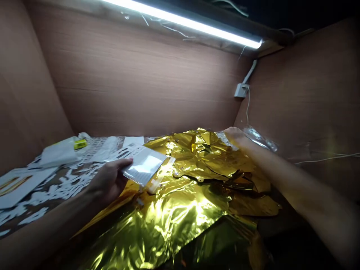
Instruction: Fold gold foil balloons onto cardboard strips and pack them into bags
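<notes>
The left hand (pixel 111 177) is clamped on a clear plastic packet (pixel 144 165), positioned over the left portion of the gold foil sheets (pixel 180 213). The right hand (pixel 234 134) is at their far right edge; its finger state cannot be determined.

Gold foil (pixel 194 202), white scraps (pixel 70 178) on tabletop (pixel 49 204)

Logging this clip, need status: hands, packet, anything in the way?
Left hand holding clear packet. Right hand beyond gold foil, far right, grip unclear. Crumpled gold foil heaped between hands.
</notes>
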Tool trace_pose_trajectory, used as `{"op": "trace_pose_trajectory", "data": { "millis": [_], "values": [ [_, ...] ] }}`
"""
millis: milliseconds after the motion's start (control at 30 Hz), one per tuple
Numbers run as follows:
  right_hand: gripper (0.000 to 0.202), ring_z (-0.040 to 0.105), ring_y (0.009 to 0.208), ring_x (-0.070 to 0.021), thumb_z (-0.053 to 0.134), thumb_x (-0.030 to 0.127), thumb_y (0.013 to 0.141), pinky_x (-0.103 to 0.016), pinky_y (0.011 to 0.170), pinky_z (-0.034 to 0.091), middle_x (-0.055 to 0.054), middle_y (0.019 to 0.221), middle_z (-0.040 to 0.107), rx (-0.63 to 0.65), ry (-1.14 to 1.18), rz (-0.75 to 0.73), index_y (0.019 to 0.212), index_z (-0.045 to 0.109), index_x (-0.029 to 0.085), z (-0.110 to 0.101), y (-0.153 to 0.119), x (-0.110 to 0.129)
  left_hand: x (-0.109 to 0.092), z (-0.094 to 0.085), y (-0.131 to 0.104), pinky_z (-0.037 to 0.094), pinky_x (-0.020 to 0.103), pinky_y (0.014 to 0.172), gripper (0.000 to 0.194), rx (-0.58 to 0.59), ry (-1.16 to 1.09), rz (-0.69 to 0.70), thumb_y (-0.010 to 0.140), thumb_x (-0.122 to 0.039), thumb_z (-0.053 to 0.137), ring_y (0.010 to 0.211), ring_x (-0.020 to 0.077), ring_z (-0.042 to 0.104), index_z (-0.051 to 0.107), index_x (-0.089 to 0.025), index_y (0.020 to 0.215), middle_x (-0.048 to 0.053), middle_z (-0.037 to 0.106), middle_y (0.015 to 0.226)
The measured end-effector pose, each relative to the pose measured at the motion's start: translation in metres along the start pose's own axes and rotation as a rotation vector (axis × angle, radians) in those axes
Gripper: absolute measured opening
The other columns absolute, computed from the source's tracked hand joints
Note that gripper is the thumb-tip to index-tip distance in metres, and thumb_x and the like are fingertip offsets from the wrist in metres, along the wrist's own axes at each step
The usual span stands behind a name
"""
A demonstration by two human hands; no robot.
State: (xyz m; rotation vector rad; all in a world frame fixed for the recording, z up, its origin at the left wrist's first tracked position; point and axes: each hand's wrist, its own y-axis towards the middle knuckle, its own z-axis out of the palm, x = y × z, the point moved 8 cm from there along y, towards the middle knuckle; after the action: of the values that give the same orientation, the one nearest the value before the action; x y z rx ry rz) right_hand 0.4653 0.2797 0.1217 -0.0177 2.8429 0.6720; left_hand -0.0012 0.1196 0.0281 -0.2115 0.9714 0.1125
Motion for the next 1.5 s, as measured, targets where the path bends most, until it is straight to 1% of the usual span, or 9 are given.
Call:
{"op": "trace_pose_trajectory", "data": {
  "millis": [133, 200, 233, 300, 367, 467, 700, 933, 1500],
  "values": [
    [0.028, 0.073, 0.103, -0.0257, 0.056, 0.022, 0.099, -0.034, 0.090, 0.052, -0.018, 0.111, 0.076, -0.306, 0.286, -0.021, 0.113, 0.076, 0.010, -0.063, -0.045, 0.043, -0.004, 0.014, -0.006, 0.063, 0.020, 0.070, 0.013, 0.080, -0.038, 0.059, 0.093, 0.002, 0.055, 0.067, 0.0145, 0.073, 0.068, -0.001, 0.093, 0.013, 0.075, 0.085],
    [0.032, 0.076, 0.089, -0.0242, 0.066, 0.034, 0.094, -0.035, 0.083, 0.058, -0.014, 0.099, 0.079, -0.568, 0.794, -0.025, 0.112, 0.077, 0.011, -0.107, -0.091, 0.065, -0.005, 0.015, -0.012, 0.064, 0.025, 0.071, 0.013, 0.079, -0.050, 0.060, 0.094, 0.000, 0.056, 0.066, 0.0165, 0.074, 0.069, -0.002, 0.094, 0.013, 0.075, 0.084],
    [0.034, 0.076, 0.079, -0.0233, 0.071, 0.038, 0.089, -0.036, 0.076, 0.060, -0.011, 0.090, 0.079, -0.623, 1.051, -0.060, 0.109, 0.078, 0.011, -0.123, -0.115, 0.079, -0.005, 0.016, -0.016, 0.065, 0.027, 0.071, 0.013, 0.084, -0.041, 0.046, 0.094, -0.001, 0.057, 0.067, 0.0179, 0.075, 0.069, -0.003, 0.095, 0.013, 0.075, 0.084],
    [0.031, 0.074, 0.065, -0.0204, 0.080, 0.041, 0.081, -0.037, 0.068, 0.062, -0.006, 0.076, 0.077, -0.605, 1.369, -0.161, 0.098, 0.080, 0.014, -0.150, -0.160, 0.117, -0.005, 0.017, -0.024, 0.065, 0.030, 0.069, 0.013, 0.097, 0.001, 0.013, 0.094, -0.003, 0.057, 0.067, 0.0201, 0.075, 0.070, -0.004, 0.095, 0.013, 0.076, 0.082],
    [0.025, 0.071, 0.057, -0.0185, 0.083, 0.040, 0.078, -0.035, 0.063, 0.062, -0.004, 0.067, 0.075, -0.513, 1.468, -0.223, 0.088, 0.081, 0.017, -0.164, -0.196, 0.153, -0.005, 0.016, -0.029, 0.065, 0.030, 0.065, 0.012, 0.106, 0.040, 0.004, 0.092, -0.003, 0.058, 0.063, 0.0212, 0.075, 0.070, -0.004, 0.092, 0.014, 0.076, 0.078],
    [0.022, 0.073, 0.059, -0.0197, 0.084, 0.038, 0.076, -0.033, 0.061, 0.063, -0.004, 0.068, 0.076, -0.464, 1.476, -0.229, 0.087, 0.082, 0.020, -0.164, -0.225, 0.179, -0.008, 0.014, -0.028, 0.064, 0.031, 0.058, 0.008, 0.117, 0.029, 0.037, 0.088, -0.001, 0.061, 0.057, 0.0227, 0.073, 0.069, -0.002, 0.086, 0.016, 0.075, 0.073],
    [0.027, 0.075, 0.062, -0.0225, 0.088, 0.038, 0.072, -0.036, 0.063, 0.065, -0.006, 0.072, 0.078, -0.614, 1.494, 0.026, 0.089, 0.081, 0.018, -0.135, -0.232, 0.161, -0.005, 0.005, -0.008, 0.065, 0.034, 0.060, 0.010, 0.142, -0.022, 0.090, 0.079, 0.001, 0.070, 0.060, 0.0249, 0.074, 0.071, -0.003, 0.087, 0.015, 0.075, 0.072],
    [0.024, 0.074, 0.059, -0.0217, 0.088, 0.036, 0.072, -0.035, 0.060, 0.065, -0.005, 0.070, 0.077, -0.635, 1.524, 0.013, 0.087, 0.081, 0.019, -0.134, -0.251, 0.165, -0.003, 0.004, -0.003, 0.066, 0.035, 0.066, 0.009, 0.148, -0.024, 0.081, 0.078, -0.001, 0.072, 0.069, 0.0260, 0.076, 0.071, -0.004, 0.086, 0.016, 0.075, 0.076],
    [0.028, 0.074, 0.062, -0.0213, 0.089, 0.036, 0.072, -0.033, 0.061, 0.063, -0.007, 0.076, 0.078, -0.589, 1.617, 0.114, 0.091, 0.081, 0.016, -0.106, -0.256, 0.167, 0.006, 0.009, -0.007, 0.066, 0.039, 0.066, 0.006, 0.191, 0.023, 0.048, 0.079, -0.002, 0.070, 0.070, 0.0296, 0.076, 0.071, -0.003, 0.084, 0.019, 0.076, 0.078]
  ]
}}
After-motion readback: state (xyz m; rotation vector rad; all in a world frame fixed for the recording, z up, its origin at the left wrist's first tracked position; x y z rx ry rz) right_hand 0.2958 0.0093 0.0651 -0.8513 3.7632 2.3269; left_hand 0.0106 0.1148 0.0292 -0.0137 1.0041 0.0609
